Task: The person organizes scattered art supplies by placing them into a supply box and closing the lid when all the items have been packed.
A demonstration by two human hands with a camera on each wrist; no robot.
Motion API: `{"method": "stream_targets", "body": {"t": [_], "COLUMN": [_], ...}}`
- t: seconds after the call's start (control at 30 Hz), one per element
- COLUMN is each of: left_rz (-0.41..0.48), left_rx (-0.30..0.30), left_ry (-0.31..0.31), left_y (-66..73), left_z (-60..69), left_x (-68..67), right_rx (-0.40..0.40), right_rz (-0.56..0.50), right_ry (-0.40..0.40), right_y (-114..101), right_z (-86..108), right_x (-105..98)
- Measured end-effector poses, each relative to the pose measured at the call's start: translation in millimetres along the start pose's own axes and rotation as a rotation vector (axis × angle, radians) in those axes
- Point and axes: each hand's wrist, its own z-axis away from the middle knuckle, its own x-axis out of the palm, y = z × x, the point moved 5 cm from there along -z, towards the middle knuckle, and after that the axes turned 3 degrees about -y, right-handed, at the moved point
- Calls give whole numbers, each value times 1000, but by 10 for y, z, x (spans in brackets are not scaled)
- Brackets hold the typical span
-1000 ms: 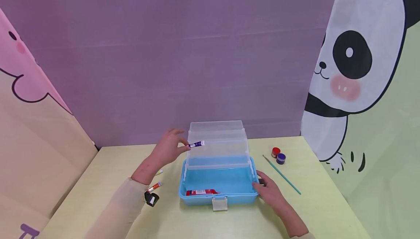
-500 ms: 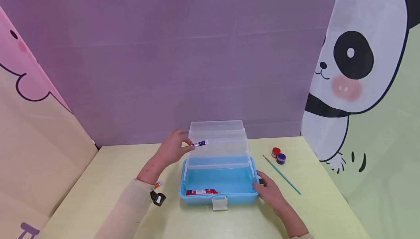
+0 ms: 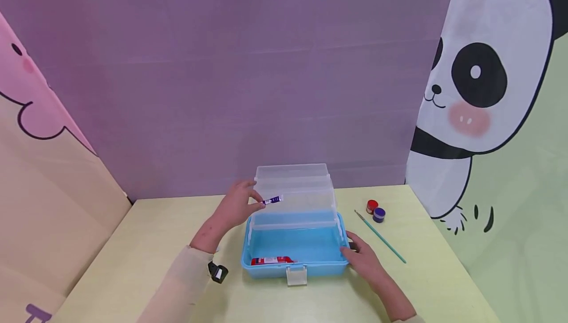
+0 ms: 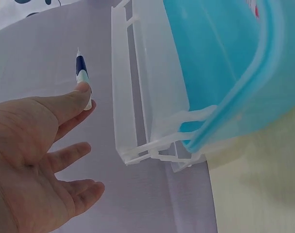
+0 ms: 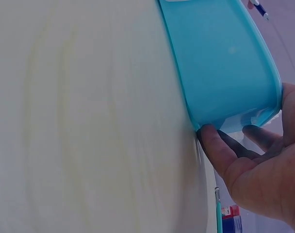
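Observation:
A small dark-blue and white tube [image 3: 272, 199] is pinched between thumb and forefinger of my left hand [image 3: 236, 205], raised in front of the box's upright translucent lid. The left wrist view shows that tube [image 4: 82, 70] at the fingertips of the left hand [image 4: 40, 155], its other fingers loosely spread. The light-blue box [image 3: 295, 269] stands with its lid up, and a red tube [image 3: 271, 260] lies inside along the front wall. My right hand [image 3: 366, 260] grips the box's right end; the right wrist view has this hand [image 5: 259, 170] with fingers round the box's end [image 5: 225, 63].
Right of the box lie a teal paintbrush [image 3: 380, 236], a red paint pot [image 3: 372, 206] and a blue paint pot [image 3: 379, 215]. A black object [image 3: 218, 272] is beside the left sleeve. A purple backdrop [image 3: 222, 81] rises behind the table [image 3: 120, 259].
My left hand has shifted slightly right and down with the small tube. Its forearm now covers the small tubes seen on the table earlier. The right hand stays at the box.

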Motion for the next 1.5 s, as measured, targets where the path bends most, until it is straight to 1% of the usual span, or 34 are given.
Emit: {"method": "stream_targets", "body": {"t": [0.3,0.5,0.63,0.93,1.1,1.33,1.5], "left_rz": [-10,-17,-18,9,30,35,50], "left_rx": [-19,-14,-22,-40,-55,-48,-44], "left_ry": [-20,-26,-35,-45,-55,-33,-35], "left_y": [-30,-30,-45,-50,-84,-109,-97], "left_z": [-6,-5,1,24,28,44,55], "left_x": [75,120,150,167,192,201,182], "right_rx": [1,7,8,3,4,-11,-14], "right_rz": [1,10,8,8,-3,-32,-29], "right_ry": [1,7,6,0,4,4,5], "right_y": [-12,-12,-13,-22,-17,19,30], "right_z": [8,19,25,24,26,14,12], "right_x": [-6,-7,-5,-10,-9,8,8]}}
